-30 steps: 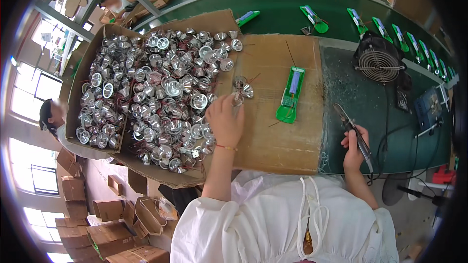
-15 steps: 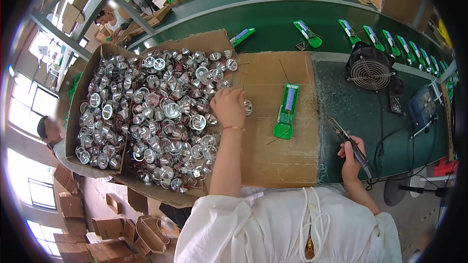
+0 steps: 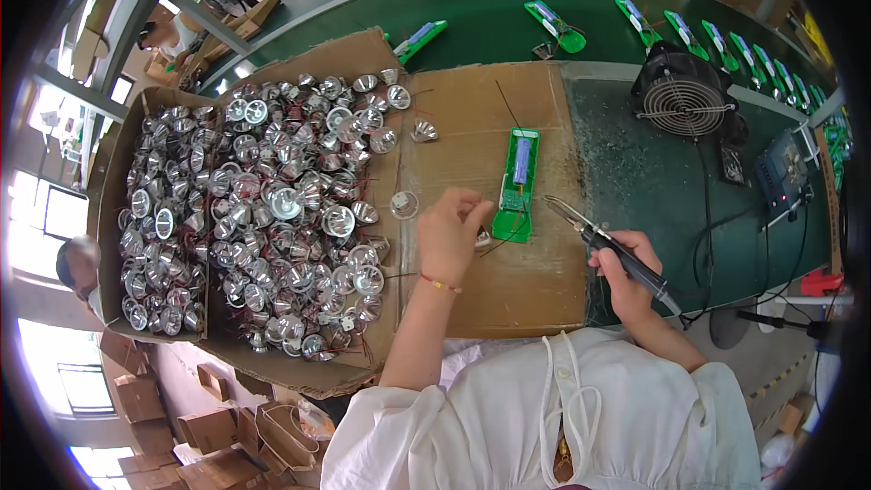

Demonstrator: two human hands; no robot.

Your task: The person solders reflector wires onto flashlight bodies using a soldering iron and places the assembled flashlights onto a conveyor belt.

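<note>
My left hand (image 3: pixel 451 234) is over the cardboard, fingers curled in a pinch just left of a green plastic housing (image 3: pixel 513 225). A small pale piece (image 3: pixel 483 240) shows under its fingertips; the rest of what it may hold is hidden. The housing carries a blue-violet battery cell (image 3: pixel 522 161), a small green circuit board and loose dark wires. My right hand (image 3: pixel 631 274) is closed round the dark handle of a soldering iron (image 3: pixel 624 259), its tip pointing at the housing from the right. One silver reflector cup (image 3: pixel 404 205) lies left of my left hand, another (image 3: pixel 424 131) farther back.
A cardboard box (image 3: pixel 381 345) full of reflector cups with red wires fills the left. A black fan (image 3: pixel 682 104) with a wire grille and a blue soldering station (image 3: pixel 785 168) with cables stand at right. Several green housings (image 3: pixel 635 20) line the green bench behind.
My left hand has moved from the edge of the reflector pile to beside the housing. The soldering iron has come closer to the housing. The whole view has shifted slightly.
</note>
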